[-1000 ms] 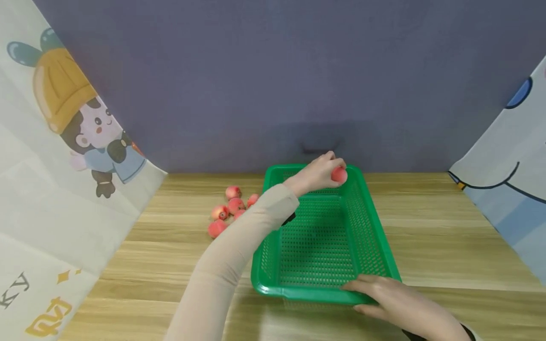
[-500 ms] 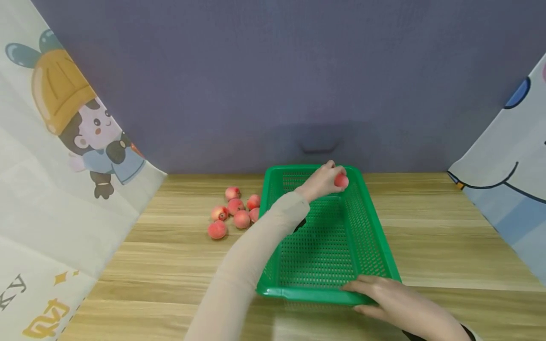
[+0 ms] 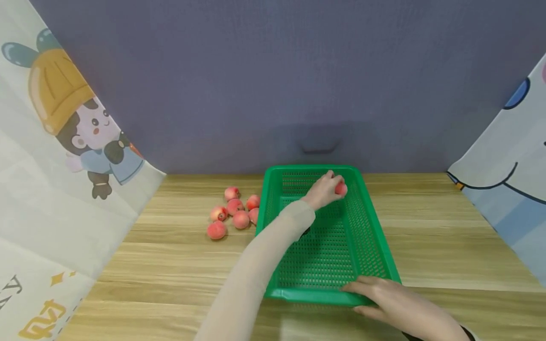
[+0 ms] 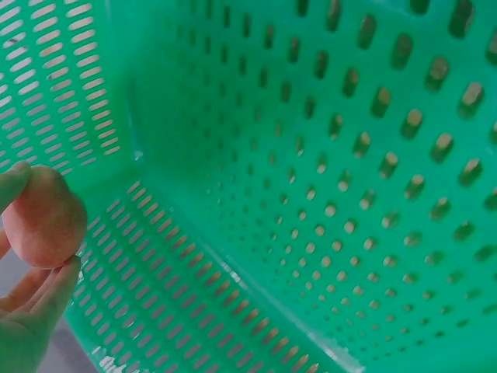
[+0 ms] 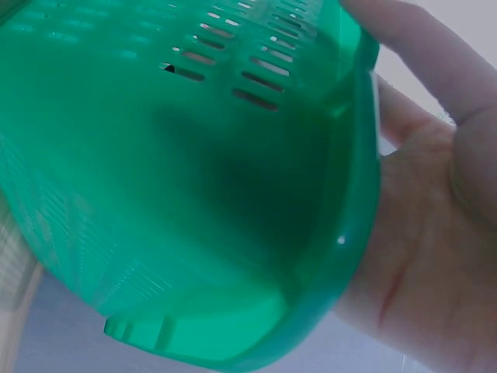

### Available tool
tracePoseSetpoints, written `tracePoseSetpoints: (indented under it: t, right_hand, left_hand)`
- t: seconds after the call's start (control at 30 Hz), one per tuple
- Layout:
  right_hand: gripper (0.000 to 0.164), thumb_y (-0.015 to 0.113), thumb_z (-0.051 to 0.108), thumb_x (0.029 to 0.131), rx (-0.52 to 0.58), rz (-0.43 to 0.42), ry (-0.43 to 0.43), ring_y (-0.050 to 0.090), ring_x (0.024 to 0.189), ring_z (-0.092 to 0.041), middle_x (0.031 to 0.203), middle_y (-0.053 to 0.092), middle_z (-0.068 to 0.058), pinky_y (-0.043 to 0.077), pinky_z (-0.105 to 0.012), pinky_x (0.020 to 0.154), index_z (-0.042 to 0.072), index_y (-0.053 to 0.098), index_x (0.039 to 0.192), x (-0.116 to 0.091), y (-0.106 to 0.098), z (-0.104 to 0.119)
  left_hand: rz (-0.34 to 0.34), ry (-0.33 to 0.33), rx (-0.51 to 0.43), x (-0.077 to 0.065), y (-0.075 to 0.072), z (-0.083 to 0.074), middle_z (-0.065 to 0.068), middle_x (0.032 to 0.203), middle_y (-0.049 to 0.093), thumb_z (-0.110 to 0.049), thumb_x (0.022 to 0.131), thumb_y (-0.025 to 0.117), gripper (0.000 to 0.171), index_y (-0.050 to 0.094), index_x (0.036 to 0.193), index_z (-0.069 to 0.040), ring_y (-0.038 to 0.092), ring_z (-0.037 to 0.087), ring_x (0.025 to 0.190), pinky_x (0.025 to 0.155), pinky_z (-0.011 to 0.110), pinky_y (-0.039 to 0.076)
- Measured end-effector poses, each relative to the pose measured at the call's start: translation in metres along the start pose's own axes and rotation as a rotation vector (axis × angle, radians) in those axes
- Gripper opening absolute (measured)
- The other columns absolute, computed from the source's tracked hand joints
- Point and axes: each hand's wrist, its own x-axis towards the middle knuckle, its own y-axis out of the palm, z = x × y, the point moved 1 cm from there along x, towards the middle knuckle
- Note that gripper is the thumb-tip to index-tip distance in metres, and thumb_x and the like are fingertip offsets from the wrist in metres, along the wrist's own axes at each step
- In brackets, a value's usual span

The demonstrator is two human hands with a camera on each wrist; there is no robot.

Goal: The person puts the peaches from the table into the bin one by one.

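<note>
My left hand (image 3: 323, 190) reaches into the far part of a green perforated plastic basket (image 3: 315, 260). It pinches a pinkish-red peach (image 3: 341, 189) between thumb and fingers. In the left wrist view the peach (image 4: 48, 221) sits at the left edge, held in the air beside the basket's slotted walls. At the near right corner, my right hand (image 3: 390, 303) grips the basket rim, with the thumb outside and the fingers over the edge. The right wrist view shows that hand (image 5: 419, 210) against the basket's rounded rim (image 5: 361, 210).
Several more peaches (image 3: 235, 207) lie in a loose cluster on the wood-grain table (image 3: 170, 274), left of the basket. A dark grey-blue panel (image 3: 298, 85) closes off the back. Printed white sheets (image 3: 51, 199) flank both sides.
My left hand has lowered with the peach, deeper into the far end of the basket. The forearm has shifted right, uncovering more of the peaches. My right hand stays on the rim.
</note>
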Motion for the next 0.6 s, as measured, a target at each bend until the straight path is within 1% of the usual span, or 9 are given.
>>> tracePoseSetpoints:
  t: [0.17,0.23,0.3,0.47,0.6]
  right_hand:
    - [0.034,0.060,0.031,0.082,0.014,0.005,-0.007,0.058,0.093,-0.017,0.105,0.059,0.001,0.050,-0.031,0.068,0.020,0.057,0.114,0.001,-0.001,0.001]
    - [0.034,0.060,0.031,0.082,0.018,0.005,-0.008,0.058,0.093,-0.017,0.106,0.059,0.001,0.050,-0.030,0.068,0.021,0.057,0.114,0.001,-0.001,0.002]
    - [0.034,0.060,0.032,0.082,0.023,0.005,-0.009,0.058,0.093,-0.017,0.106,0.059,0.001,0.050,-0.031,0.067,0.021,0.057,0.114,0.001,-0.001,0.002]
    - [0.034,0.060,0.031,0.082,0.030,0.007,0.001,0.058,0.094,-0.022,0.107,0.059,-0.001,0.050,-0.033,0.068,0.022,0.057,0.115,0.000,-0.001,0.001]
    - [0.035,0.059,0.032,0.082,0.039,0.020,0.020,0.058,0.095,-0.024,0.108,0.059,-0.002,0.050,-0.034,0.068,0.022,0.057,0.115,-0.001,-0.001,0.001]
  left_hand:
    - [-0.001,0.001,0.013,0.000,0.011,0.004,0.007,0.111,0.047,-0.027,0.081,0.064,0.042,0.053,0.119,-0.014,0.052,0.015,0.093,0.073,0.019,0.044]
    - [-0.001,-0.001,0.017,-0.001,0.014,0.006,0.008,0.113,0.047,-0.027,0.081,0.063,0.042,0.053,0.120,-0.014,0.052,0.016,0.095,0.074,0.020,0.045]
    - [0.001,0.001,0.025,-0.002,0.017,0.007,0.009,0.115,0.046,-0.026,0.081,0.063,0.042,0.053,0.120,-0.014,0.052,0.018,0.098,0.075,0.022,0.045]
    - [0.015,0.019,0.057,-0.001,0.026,0.008,0.007,0.114,0.046,-0.025,0.081,0.064,0.043,0.052,0.120,-0.015,0.051,0.016,0.098,0.076,0.021,0.045]
    - [0.032,0.011,0.067,0.000,0.032,0.008,0.006,0.113,0.047,-0.027,0.081,0.064,0.043,0.052,0.121,-0.015,0.051,0.015,0.097,0.077,0.020,0.044]
